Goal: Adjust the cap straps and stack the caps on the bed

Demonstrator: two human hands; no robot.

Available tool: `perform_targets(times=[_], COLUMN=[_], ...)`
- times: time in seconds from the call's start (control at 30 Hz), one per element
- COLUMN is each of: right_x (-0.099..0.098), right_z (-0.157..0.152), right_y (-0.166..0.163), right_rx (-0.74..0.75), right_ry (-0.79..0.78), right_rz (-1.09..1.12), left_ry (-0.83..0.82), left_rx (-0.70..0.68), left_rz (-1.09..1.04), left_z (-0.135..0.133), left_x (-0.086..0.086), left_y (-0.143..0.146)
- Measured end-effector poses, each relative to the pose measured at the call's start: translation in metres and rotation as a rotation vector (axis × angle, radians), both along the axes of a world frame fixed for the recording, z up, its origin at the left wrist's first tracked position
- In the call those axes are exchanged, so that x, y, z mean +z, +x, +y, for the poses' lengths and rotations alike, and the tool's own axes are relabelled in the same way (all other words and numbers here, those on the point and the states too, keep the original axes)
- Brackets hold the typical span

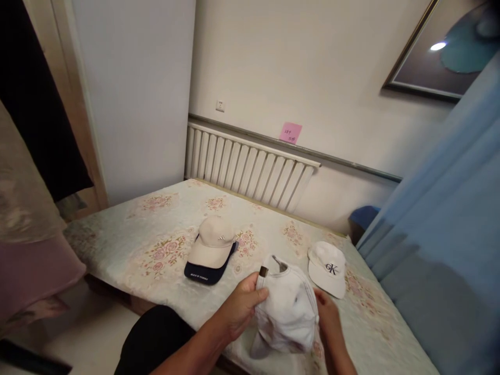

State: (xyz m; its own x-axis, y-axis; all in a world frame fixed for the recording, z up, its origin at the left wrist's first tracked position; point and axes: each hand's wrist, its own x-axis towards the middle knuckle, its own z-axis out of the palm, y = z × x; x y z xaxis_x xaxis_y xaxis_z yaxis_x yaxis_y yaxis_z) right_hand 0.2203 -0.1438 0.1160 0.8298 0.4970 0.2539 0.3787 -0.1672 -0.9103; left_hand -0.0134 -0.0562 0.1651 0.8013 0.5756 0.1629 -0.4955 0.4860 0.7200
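The step in hand appears to be handling a pale cap, which both hands are holding up in front of the person, above the near edge of the bed. The left hand is clamping the cap's left edge beside a dark tab: the thumb is pressing flat on the near fabric while the other fingers are passing behind it, so this grip is closing on cloth with no gap showing. The right hand is touching the opposite edge; its fingertips are partly disappearing behind the fabric, so I cannot tell how far apart they are standing or how firmly they are pinching. The cap is sagging and creasing between the two hands, and its soft crown is probably calling for support from both sides in any turning or lowering. Well beyond the left hand, a beige cap is lying on top of a navy cap, whose lettered brim is sticking out from underneath. Near the right hand, just past it, a white logo cap is resting on the bed, its brim pointing toward the person, and neither hand is touching it.
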Motion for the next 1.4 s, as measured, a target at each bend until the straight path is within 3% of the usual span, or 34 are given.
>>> perform_targets(times=[0.1, 0.13, 0.23, 0.3, 0.4, 0.67, 0.8, 0.9, 1.0, 1.13, 1.23, 1.4], right_x=[0.05, 0.069, 0.112, 0.124, 0.12, 0.1, 0.095, 0.087, 0.084, 0.092, 0.099, 0.098], right_z=[-0.011, -0.014, -0.02, -0.019, -0.016, -0.019, -0.021, -0.021, -0.022, -0.025, -0.027, -0.026], right_y=[0.003, -0.005, -0.042, -0.066, -0.084, -0.081, -0.071, -0.062, -0.06, -0.068, -0.071, -0.065], right_rx=[-0.057, 0.001, 0.336, 0.585, 0.728, 0.634, 0.657, 0.705, 0.664, 0.644, 0.755, 0.66], right_ry=[0.04, 0.062, 0.074, 0.019, -0.082, -0.406, -0.38, -0.246, -0.112, -0.084, -0.109, -0.029], right_rz=[-0.054, -0.109, -0.384, -0.631, -0.873, -1.299, -1.374, -1.258, -0.941, -0.621, -0.593, -0.658], left_ry=[-0.004, -0.001, 0.012, 0.015, 0.023, 0.149, 0.137, 0.145, 0.119, 0.072, 0.061, 0.161], left_rx=[-0.032, -0.046, -0.082, -0.1, -0.129, -0.087, -0.135, -0.187, -0.228, -0.212, -0.124, -0.053], left_rz=[-0.01, -0.018, -0.053, -0.076, -0.073, 0.071, 0.088, 0.084, 0.066, 0.087, 0.136, 0.235], left_z=[-0.004, -0.006, -0.011, -0.015, -0.019, -0.022, -0.023, -0.025, -0.025, -0.025, -0.026, -0.03], left_x=[0.003, 0.004, 0.007, 0.01, 0.012, 0.007, 0.003, 0.002, 0.003, 0.008, 0.008, 0.007], left_y=[0.005, 0.008, 0.018, 0.023, 0.028, 0.03, 0.032, 0.032, 0.029, 0.026, 0.027, 0.029])
